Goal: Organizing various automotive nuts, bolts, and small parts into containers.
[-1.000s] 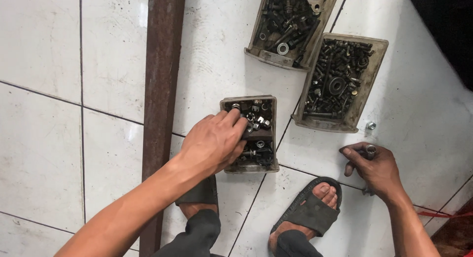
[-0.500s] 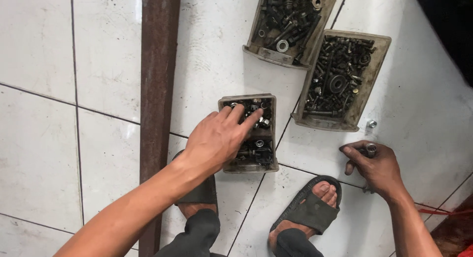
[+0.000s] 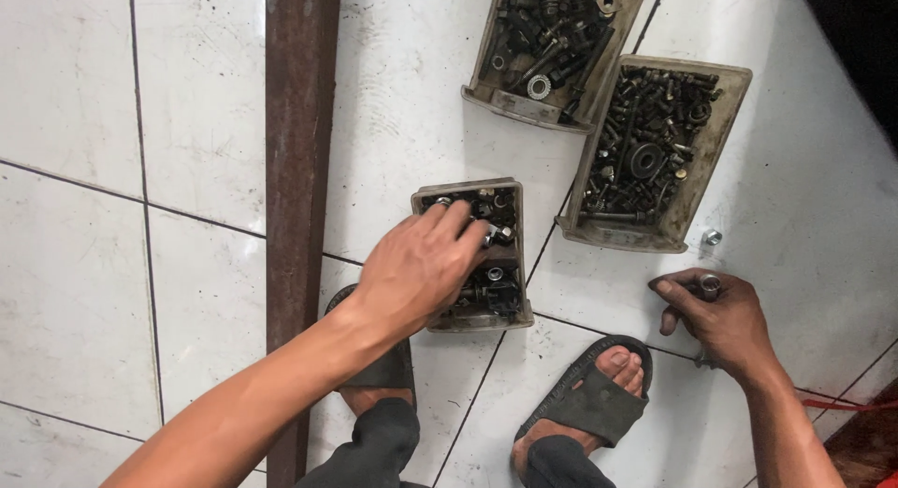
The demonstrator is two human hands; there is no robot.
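Small grimy tray [image 3: 513,200] of mixed bolts and nuts, on the white tiled floor [image 3: 187,123] just ahead of the person's sandalled feet: the left hand [image 3: 421,268] lies over it, fingers spread and dipped among the hardware, though whether they pinch any piece cannot be told. Right hand [image 3: 720,315], well apart at the right, rests on the floor with fingers closed round a small metal socket-like part [image 3: 709,284]; one loose nut [image 3: 712,236] lies just beyond it. Two larger trays of fasteners [image 3: 655,160] [image 3: 552,43] sit side by side farther out, and a rusty brown steel bar [image 3: 297,151] runs along the floor to the left.
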